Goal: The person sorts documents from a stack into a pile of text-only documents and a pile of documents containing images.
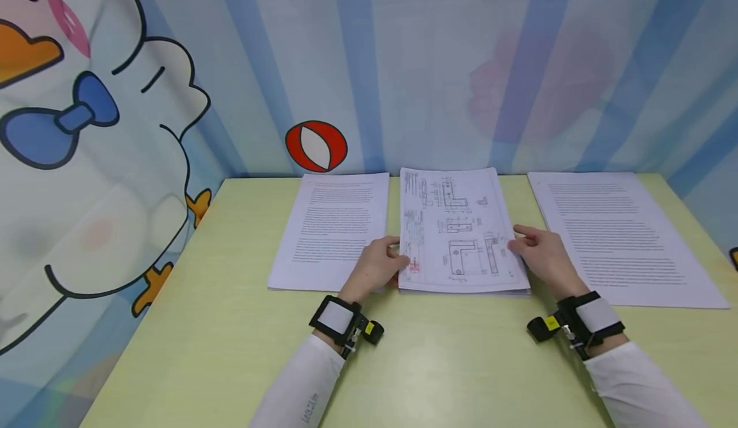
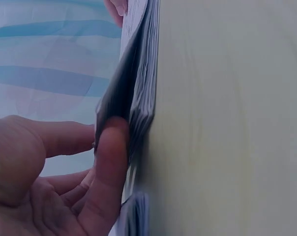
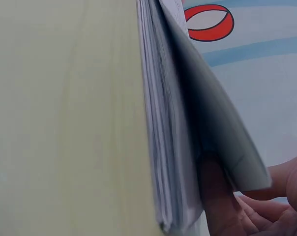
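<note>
A stack of papers [image 1: 466,290] lies in the middle of the table, its top sheet [image 1: 429,223] printed with technical drawings and a small red stamp. My left hand [image 1: 376,264] pinches that top sheet at its near left edge, thumb above and a finger beneath. On the opposite edge, my right hand [image 1: 544,258] pinches the same sheet. Both wrist views show the lifted sheet [image 3: 232,132] bent up from the rest of the stack [image 2: 146,83], with a dark gap between. Whether it is one sheet or a few together is unclear.
To the left lies a stack of text pages [image 1: 334,223], close beside my left hand. Another text stack [image 1: 623,242] lies at the right, behind my right wrist. The pale yellow table [image 1: 450,364] ends at a patterned curtain [image 1: 415,82].
</note>
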`<state>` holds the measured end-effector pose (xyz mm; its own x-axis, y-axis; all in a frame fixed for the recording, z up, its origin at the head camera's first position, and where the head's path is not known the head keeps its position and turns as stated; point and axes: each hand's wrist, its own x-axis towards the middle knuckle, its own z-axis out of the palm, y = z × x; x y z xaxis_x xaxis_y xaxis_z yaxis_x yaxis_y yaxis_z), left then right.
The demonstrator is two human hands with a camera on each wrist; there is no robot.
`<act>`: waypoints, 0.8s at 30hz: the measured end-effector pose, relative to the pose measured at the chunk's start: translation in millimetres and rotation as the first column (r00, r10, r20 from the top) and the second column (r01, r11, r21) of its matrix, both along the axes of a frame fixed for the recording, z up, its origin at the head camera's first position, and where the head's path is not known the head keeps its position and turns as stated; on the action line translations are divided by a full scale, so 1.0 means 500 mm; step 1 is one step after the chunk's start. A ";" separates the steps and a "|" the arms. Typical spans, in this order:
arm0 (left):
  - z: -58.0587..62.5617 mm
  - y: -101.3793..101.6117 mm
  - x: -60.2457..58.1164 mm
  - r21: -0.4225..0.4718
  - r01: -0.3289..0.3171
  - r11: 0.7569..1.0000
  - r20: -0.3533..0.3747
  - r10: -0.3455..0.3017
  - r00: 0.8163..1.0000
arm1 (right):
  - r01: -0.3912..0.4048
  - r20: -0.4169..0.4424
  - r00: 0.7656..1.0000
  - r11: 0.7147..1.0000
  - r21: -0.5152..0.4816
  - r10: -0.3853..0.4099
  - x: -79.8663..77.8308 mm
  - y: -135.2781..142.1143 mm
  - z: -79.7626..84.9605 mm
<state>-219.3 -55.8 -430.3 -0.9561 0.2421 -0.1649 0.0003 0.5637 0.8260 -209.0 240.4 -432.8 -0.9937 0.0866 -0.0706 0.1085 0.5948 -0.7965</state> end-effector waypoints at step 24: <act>-0.011 0.004 -0.010 -0.016 -0.055 0.998 -0.031 0.055 0.998 | -0.112 -0.042 0.990 0.943 0.312 0.132 0.016 0.002 0.035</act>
